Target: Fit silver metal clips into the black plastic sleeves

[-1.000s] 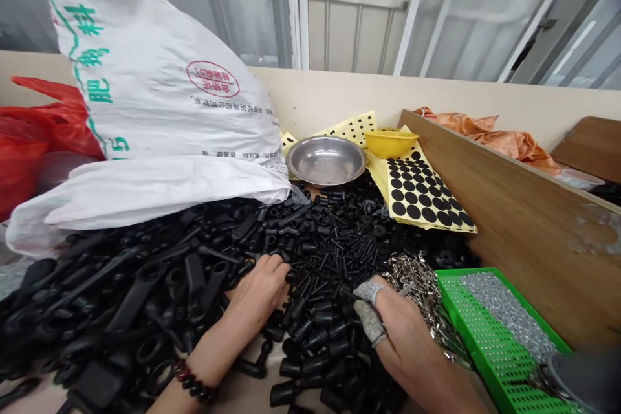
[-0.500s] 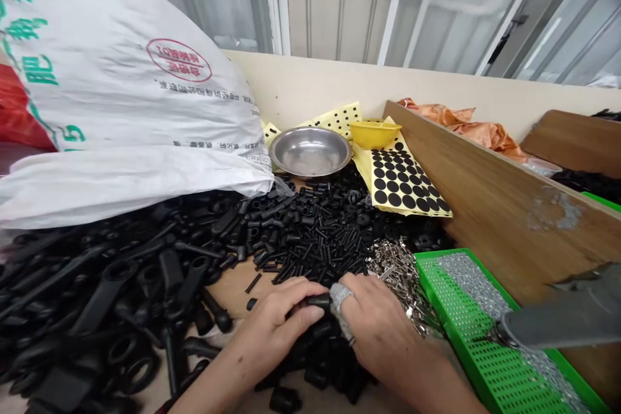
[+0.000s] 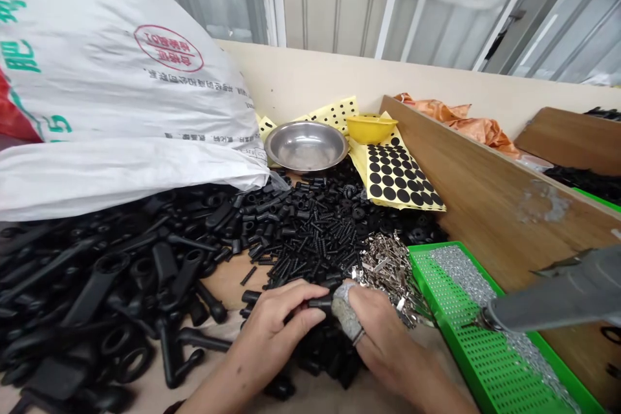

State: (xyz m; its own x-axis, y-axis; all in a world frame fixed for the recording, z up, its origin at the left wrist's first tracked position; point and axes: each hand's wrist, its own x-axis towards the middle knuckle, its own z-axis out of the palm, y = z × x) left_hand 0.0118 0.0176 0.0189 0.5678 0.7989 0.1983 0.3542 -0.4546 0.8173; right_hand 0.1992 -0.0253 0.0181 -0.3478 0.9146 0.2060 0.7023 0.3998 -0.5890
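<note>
My left hand [image 3: 274, 323] pinches a short black cylindrical part [image 3: 319, 303] between thumb and fingers. On its right end sits my right hand [image 3: 383, 323], with fingers curled and a worn grey wrap [image 3: 345, 310] around one finger. Whether the right fingers hold a second small piece is hidden. Under both hands lies a heap of black tubular pieces [image 3: 323, 352]. Just beyond them are many small black ribbed screw-like pieces [image 3: 330, 239]. To the right is a pile of small silvery metal clips [image 3: 385, 265].
Large black handle-like parts [image 3: 104, 284] cover the left, below a white sack [image 3: 126, 97]. A steel bowl [image 3: 306, 145], yellow bowl [image 3: 371, 129] and black-dot sticker sheets [image 3: 400, 174] stand behind. At right are a green basket [image 3: 485, 336], a grey tool [image 3: 543, 304] and a wooden divider [image 3: 485, 187].
My right hand has rolled and its fingers have curled in, showing more of the grey wrap. My left hand keeps its pinch. The whole view has shifted slightly.
</note>
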